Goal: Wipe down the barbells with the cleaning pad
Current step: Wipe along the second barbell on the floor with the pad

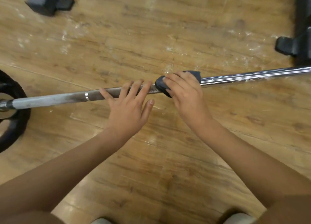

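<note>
Steel barbell (58, 100) — stiff, surely heavy: my left hand (127, 109) rests straight-fingered on its knurling, my right hand (186, 92) wraps the soft cleaning pad (161, 86) round its shaft.

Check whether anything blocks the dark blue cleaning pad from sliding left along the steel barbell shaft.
Yes: the left hand rests with straight fingers across the shaft right beside the pad, which the right hand grips. Past it, nothing visible until the black plate.
</note>
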Demonstrator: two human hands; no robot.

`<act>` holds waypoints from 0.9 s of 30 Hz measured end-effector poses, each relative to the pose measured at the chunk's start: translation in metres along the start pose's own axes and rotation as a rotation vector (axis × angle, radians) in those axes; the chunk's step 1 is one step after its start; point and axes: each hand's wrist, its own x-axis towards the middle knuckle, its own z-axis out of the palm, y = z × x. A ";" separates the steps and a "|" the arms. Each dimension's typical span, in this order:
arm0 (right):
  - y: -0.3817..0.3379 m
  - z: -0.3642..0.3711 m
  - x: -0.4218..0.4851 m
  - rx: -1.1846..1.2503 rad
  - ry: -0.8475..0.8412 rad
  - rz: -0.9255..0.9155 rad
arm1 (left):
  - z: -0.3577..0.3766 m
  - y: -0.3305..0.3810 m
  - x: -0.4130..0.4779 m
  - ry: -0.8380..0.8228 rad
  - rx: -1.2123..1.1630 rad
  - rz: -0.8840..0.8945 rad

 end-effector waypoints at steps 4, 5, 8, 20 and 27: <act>0.044 -0.010 0.024 0.027 -0.146 0.079 | -0.009 -0.006 0.018 -0.027 -0.002 0.018; 0.052 -0.013 0.026 0.028 -0.159 0.139 | -0.011 -0.008 0.023 -0.039 -0.002 0.018; 0.050 -0.013 0.032 0.012 -0.144 0.166 | -0.019 -0.014 0.036 -0.093 0.021 0.034; 0.067 0.001 0.047 0.054 -0.127 0.057 | -0.063 -0.010 0.084 -0.531 0.212 0.136; 0.090 -0.013 0.042 0.062 -0.173 0.041 | -0.054 0.037 0.091 -0.561 0.192 0.081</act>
